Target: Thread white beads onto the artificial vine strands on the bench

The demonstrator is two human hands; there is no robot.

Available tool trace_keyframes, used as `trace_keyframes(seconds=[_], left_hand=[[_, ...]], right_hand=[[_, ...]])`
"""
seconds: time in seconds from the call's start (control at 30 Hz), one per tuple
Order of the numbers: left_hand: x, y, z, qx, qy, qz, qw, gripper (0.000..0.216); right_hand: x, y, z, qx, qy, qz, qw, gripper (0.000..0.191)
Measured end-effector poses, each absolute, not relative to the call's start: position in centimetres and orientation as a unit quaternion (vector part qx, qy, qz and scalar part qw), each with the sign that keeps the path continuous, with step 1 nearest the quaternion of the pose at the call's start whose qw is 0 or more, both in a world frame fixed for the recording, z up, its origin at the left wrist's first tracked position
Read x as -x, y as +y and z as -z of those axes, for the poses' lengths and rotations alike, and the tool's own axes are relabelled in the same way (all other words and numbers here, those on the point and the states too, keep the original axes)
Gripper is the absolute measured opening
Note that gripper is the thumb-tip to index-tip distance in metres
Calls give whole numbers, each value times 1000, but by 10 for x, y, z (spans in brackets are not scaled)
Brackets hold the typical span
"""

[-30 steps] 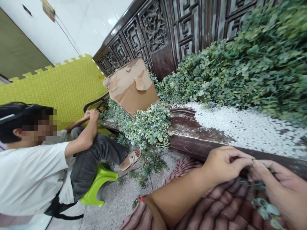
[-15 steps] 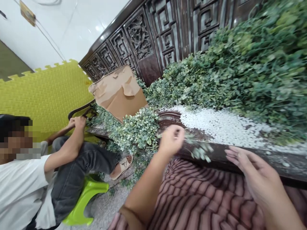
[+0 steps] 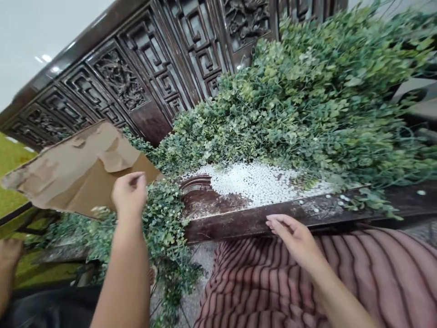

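Note:
My left hand (image 3: 129,196) is raised in front of the brown cardboard (image 3: 85,168), just left of a clump of leafy green sprigs (image 3: 164,216). Its fingers are curled closed, and whatever they may hold does not show. Near the front rail of the dark wooden bench (image 3: 225,225), my right hand (image 3: 292,234) has its fingers loosely stretched with the thumb alongside, and nothing shows in it. Small white pellets (image 3: 252,182) lie spread on the seat behind that rail, partly heaped.
A long bank of green foliage (image 3: 266,118) lies along the carved backrest (image 3: 119,79). Striped cloth (image 3: 259,287) covers my lap. At the left edge are another person's hand (image 3: 10,259) and dark trousers (image 3: 51,307). Loose sprigs hang at the bench's front.
My view has swung right. My left hand has moved left, away from the pellets, to the cardboard. The blurred sprig beside it earlier no longer shows there. My right hand stays by the rail.

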State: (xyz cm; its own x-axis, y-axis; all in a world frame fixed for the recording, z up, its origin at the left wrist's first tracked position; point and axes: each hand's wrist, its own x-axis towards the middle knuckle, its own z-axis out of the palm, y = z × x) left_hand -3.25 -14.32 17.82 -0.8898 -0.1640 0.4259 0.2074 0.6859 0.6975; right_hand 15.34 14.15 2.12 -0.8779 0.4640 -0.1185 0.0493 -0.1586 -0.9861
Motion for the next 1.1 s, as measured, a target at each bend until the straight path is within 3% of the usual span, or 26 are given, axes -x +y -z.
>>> trace_keyframes(seconds=[0.07,0.2,0.3,0.6,0.93,1.1], left_hand=[[48,-90,-151,51,-916,340,205,8],[74,3,-85,209,-973,84,45,31],[86,33,-53,209,-978,18,11,36],[101,15,-49,181,-983,1,24,33],[99,17,-45,167,-984,51,14,26],[80,7,-61,181,-964,167,99,23]], right_hand=[[-154,142,-21,210,-631,-735,130,55],[-156,142,-20,213,-653,-716,121,49],[-157,142,-19,213,-675,-692,141,43],[-151,141,-8,177,-730,-648,125,29],[-153,138,-9,188,-715,-662,128,38],[-150,136,-14,212,-689,-683,113,46]])
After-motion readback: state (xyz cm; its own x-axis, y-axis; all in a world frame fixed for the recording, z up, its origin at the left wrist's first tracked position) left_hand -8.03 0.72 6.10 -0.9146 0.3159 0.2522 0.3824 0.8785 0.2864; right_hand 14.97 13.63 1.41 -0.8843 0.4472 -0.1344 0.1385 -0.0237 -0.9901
